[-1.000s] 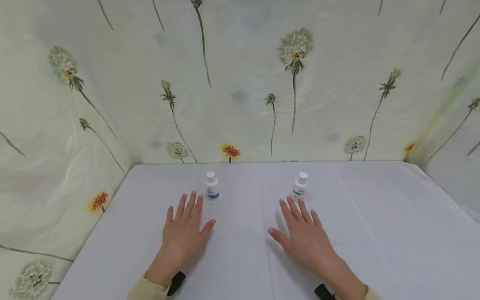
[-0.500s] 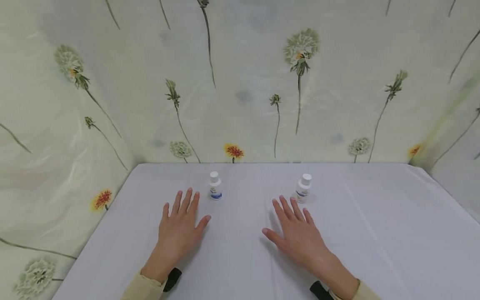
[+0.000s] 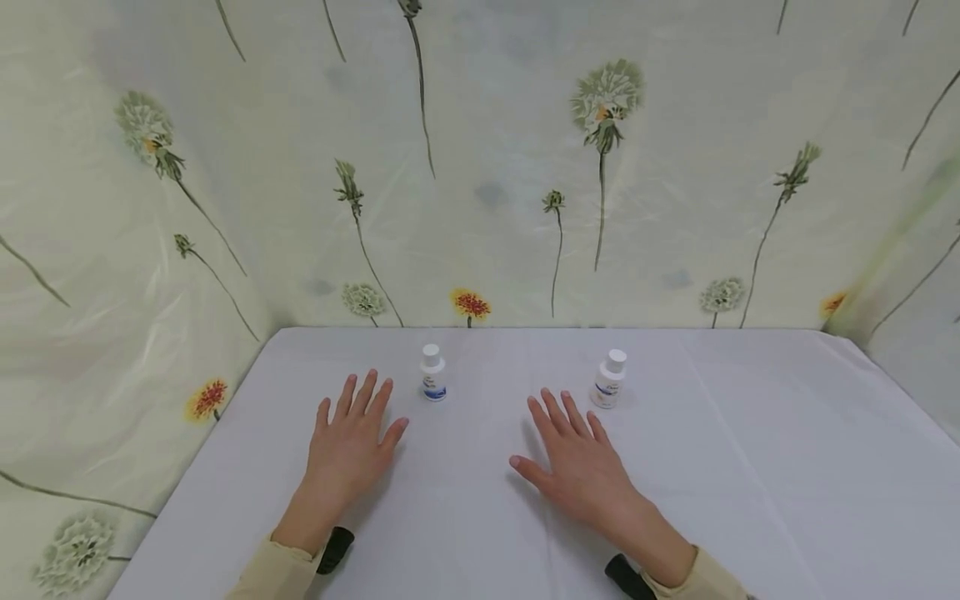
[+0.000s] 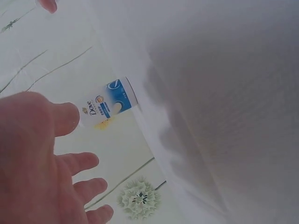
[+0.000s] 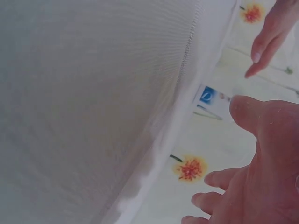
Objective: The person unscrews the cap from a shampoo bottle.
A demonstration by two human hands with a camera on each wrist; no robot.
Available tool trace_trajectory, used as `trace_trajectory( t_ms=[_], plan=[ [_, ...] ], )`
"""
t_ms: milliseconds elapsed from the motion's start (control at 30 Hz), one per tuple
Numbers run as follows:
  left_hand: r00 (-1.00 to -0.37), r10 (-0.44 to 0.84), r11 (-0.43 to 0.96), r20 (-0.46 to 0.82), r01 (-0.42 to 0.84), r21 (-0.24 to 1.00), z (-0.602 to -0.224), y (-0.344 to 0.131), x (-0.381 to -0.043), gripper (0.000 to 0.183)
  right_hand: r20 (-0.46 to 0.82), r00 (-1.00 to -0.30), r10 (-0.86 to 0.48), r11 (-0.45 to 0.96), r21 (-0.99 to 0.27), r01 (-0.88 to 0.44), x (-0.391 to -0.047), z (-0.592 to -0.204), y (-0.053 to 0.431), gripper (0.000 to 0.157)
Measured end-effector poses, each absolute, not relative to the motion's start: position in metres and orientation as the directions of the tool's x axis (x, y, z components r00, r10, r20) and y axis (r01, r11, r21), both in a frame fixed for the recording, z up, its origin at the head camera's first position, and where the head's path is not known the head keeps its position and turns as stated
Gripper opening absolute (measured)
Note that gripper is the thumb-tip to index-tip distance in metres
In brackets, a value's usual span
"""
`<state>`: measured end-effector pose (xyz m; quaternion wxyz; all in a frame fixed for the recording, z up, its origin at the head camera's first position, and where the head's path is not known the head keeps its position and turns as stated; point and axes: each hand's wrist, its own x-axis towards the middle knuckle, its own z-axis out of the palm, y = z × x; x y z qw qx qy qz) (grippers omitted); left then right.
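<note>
Two small white bottles with white caps stand upright near the back of the table: the left bottle [image 3: 433,385] and the right bottle [image 3: 609,385]. Just left of the left bottle my left hand [image 3: 348,454] hovers palm down, its fingers spread and holding nothing. My right hand [image 3: 577,467] is held likewise, fingers spread, in front of and left of the right bottle. In the left wrist view, a bottle [image 4: 117,98] with a blue and white Dove label shows beyond the thumb. The right wrist view has a bottle label [image 5: 208,95] past the thumb.
A white cloth [image 3: 480,508] covers the table. Behind it and at both sides hangs a pale curtain [image 3: 480,167] printed with dandelions and orange flowers. Dark bands [image 3: 628,577] sit at both wrists, by beige sleeves.
Both hands have drifted left, away from the fronts of the bottles, with fingers still spread. The whole head view has shifted slightly; the bottles stay standing in place.
</note>
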<state>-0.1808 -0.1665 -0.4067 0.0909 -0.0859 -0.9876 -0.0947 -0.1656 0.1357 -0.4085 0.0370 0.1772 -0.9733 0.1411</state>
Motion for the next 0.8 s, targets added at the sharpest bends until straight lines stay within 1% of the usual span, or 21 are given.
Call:
trace_trajectory(
  t_ms=[167, 433, 600, 800],
  plan=[
    [-0.960, 0.163, 0.961, 0.227, 0.206, 0.183, -0.409, -0.169, -0.185, 0.060, 0.126, -0.930, -0.344, 0.890, -0.272, -0.366, -0.170, -0.409, 0.132, 0.081],
    [-0.935, 0.181, 0.944, 0.306, 0.252, 0.214, -0.411, -0.175, -0.193, 0.045, 0.142, -0.917, -0.372, 0.857, -0.327, -0.398, -0.179, -0.412, 0.129, 0.079],
    [-0.930, 0.185, 0.927, 0.317, 0.273, 0.259, -0.411, -0.177, -0.197, 0.042, 0.179, -0.901, -0.396, 0.819, -0.375, -0.434, -0.187, -0.412, 0.130, 0.072],
    [-0.944, 0.194, 0.904, 0.267, 0.278, 0.326, -0.410, -0.179, -0.203, 0.044, 0.238, -0.868, -0.436, 0.761, -0.417, -0.497, -0.196, -0.414, 0.131, 0.058]
  ],
)
